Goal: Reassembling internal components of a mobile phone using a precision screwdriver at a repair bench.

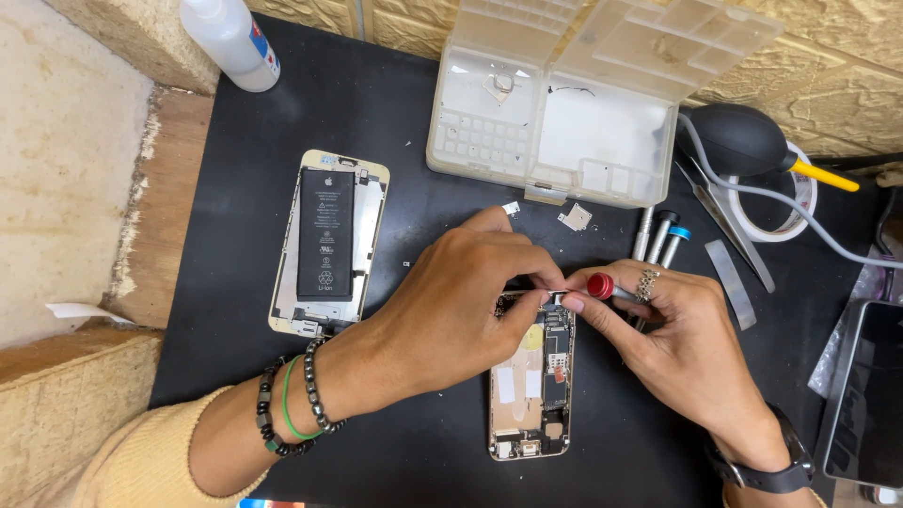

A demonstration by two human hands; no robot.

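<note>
An opened gold phone body (531,395) lies on the black mat (376,122), its circuit board showing. My left hand (461,301) rests over its top end, thumb and forefinger pinching a small part there. My right hand (677,348) holds a red-capped screwdriver (607,287) with its tip at the same top edge. A second opened phone (327,243) with a black battery lies to the left, apart from both hands.
A clear plastic parts box (564,122) stands open at the back. Several screwdrivers (660,235), a black air blower (743,139), tweezers (724,221), a tape roll (800,202) and a small metal plate (575,217) lie to the right. A white bottle (230,42) is back left; a dark screen (870,395) far right.
</note>
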